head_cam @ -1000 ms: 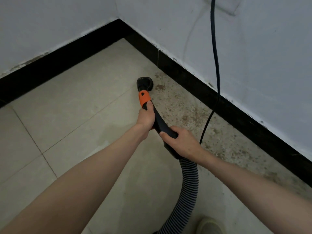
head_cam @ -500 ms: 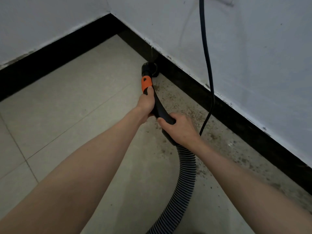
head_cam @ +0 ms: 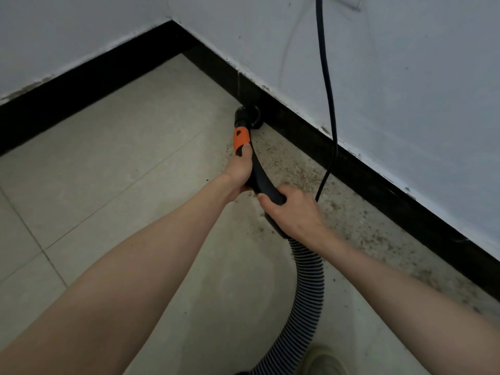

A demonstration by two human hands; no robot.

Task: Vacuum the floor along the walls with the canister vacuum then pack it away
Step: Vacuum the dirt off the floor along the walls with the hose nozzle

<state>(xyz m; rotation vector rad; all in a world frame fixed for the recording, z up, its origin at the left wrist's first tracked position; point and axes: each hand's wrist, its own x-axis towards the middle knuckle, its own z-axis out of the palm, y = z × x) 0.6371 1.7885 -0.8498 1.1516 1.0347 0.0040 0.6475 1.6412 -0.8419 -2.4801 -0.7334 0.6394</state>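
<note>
Pushed forward since a second ago: nozzle (head_cam: 247, 118) off the open tile and now at the foot of the right-hand baseboard (head_cam: 351, 169), near the corner; both hands carried along with it.

Nearest, at the bottom edge, the toe of a pale shoe (head_cam: 323, 361), beside the ribbed hose (head_cam: 305, 299) curving up from the floor (head_cam: 121, 163). Further on, right hand (head_cam: 293, 213) wrapped round the lower end of the black curved handle (head_cam: 259, 177), fingers curled over the top, just above where the hose joins. Ahead of it, left hand (head_cam: 239, 171) gripping the same handle higher up, thumb laid along it and touching the orange collar (head_cam: 240, 139). Beyond the collar, the black nozzle down on the tile, against or just beside the baseboard; cannot tell which. Brown specks of dirt (head_cam: 305, 174) scattered on the tile along that baseboard, thickest beside the hands. Black power cord (head_cam: 326, 77) hanging down the right wall (head_cam: 405, 90), passing behind the right hand. Farthest, the corner where the two white walls and black baseboards meet.
</note>
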